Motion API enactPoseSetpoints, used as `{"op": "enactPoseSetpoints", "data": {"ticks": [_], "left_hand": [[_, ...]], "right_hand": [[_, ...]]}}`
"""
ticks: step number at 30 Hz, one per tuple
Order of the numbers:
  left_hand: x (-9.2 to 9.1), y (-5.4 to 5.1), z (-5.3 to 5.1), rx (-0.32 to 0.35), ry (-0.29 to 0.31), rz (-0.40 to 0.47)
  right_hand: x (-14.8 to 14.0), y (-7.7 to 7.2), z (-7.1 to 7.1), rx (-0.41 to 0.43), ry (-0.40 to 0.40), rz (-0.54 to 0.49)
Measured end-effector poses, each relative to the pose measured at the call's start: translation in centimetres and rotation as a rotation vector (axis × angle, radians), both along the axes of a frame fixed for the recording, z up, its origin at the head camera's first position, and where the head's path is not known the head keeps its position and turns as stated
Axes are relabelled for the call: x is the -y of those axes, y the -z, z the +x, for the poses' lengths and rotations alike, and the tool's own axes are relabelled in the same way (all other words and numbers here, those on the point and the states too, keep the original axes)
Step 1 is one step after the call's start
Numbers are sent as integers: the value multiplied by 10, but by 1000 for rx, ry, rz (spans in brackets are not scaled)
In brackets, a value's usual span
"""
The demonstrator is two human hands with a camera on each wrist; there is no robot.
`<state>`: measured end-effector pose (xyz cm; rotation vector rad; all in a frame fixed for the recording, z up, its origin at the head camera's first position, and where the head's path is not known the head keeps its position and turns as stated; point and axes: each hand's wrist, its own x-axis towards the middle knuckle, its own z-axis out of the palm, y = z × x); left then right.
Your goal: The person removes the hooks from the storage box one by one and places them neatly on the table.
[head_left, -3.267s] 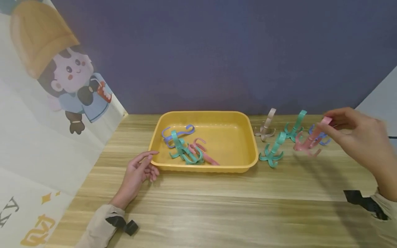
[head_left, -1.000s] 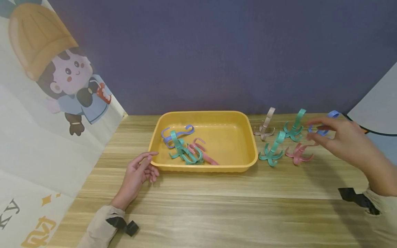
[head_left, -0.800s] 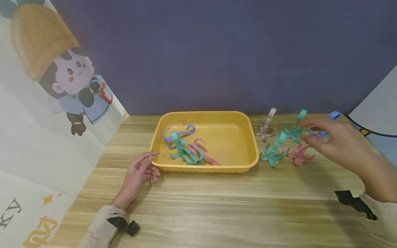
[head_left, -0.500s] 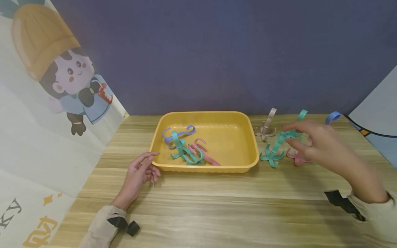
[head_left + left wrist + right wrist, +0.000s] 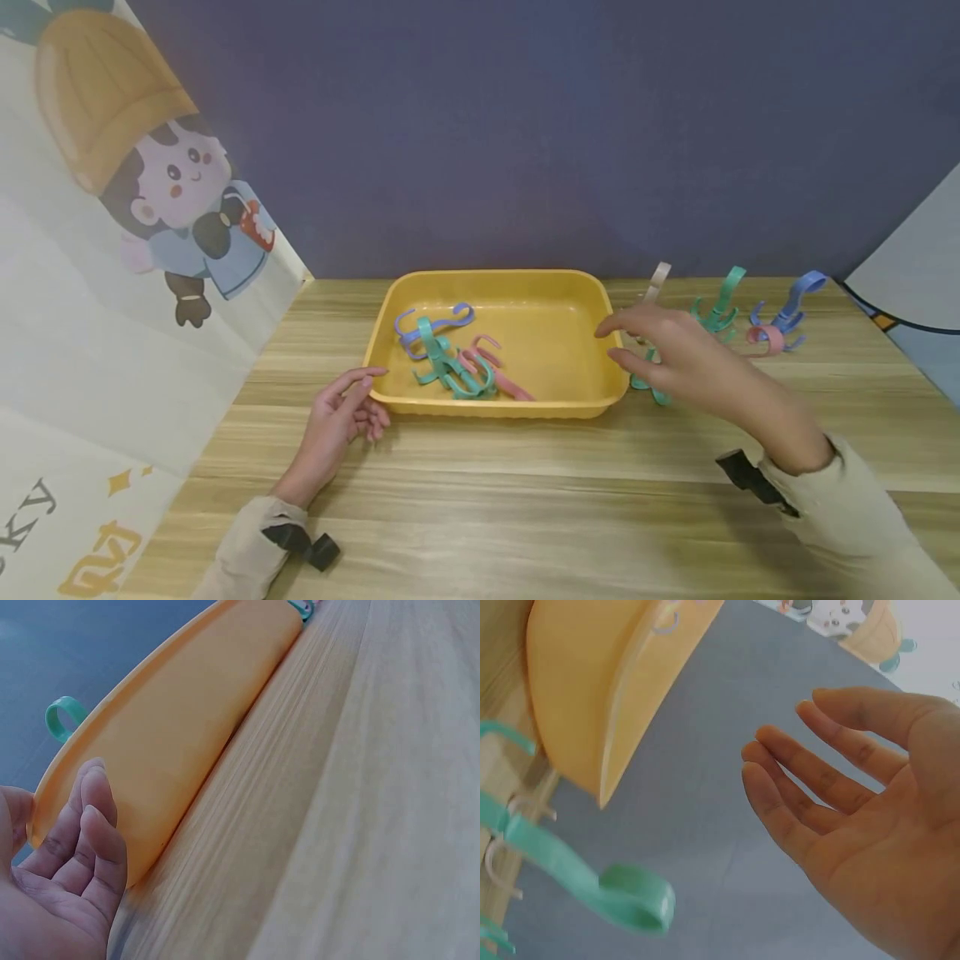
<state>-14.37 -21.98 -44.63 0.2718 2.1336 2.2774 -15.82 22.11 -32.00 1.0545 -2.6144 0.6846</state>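
No grip is found in the right hand; its fingers are held apart over the right rim of the yellow tray; the left hand is rested, fingers relaxed, at the tray's near-left corner; within, to the left, overlapping green hooks are noted between a blue hook and a pink hook; other hooks are stood on the table to the right; by judgement, the raised green stem should be pinched and lifted straight up, lest neighbouring prongs be snagged; the tray should be steadied meanwhile.

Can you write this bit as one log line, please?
Left hand: touches yellow tray | Right hand: holds nothing, near tray | In tray: coloured hooks | Beside tray: more hooks
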Motion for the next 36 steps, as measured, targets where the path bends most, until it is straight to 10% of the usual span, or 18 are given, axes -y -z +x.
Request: {"op": "enactPoseSetpoints", "data": {"ticks": [24, 36], "left_hand": [[1, 0, 0, -4, 13, -16], [1, 2, 0, -3, -3, -24]], "right_hand": [[70, 70, -24, 497, -201, 8], [66, 79, -27, 568, -203, -84]]}}
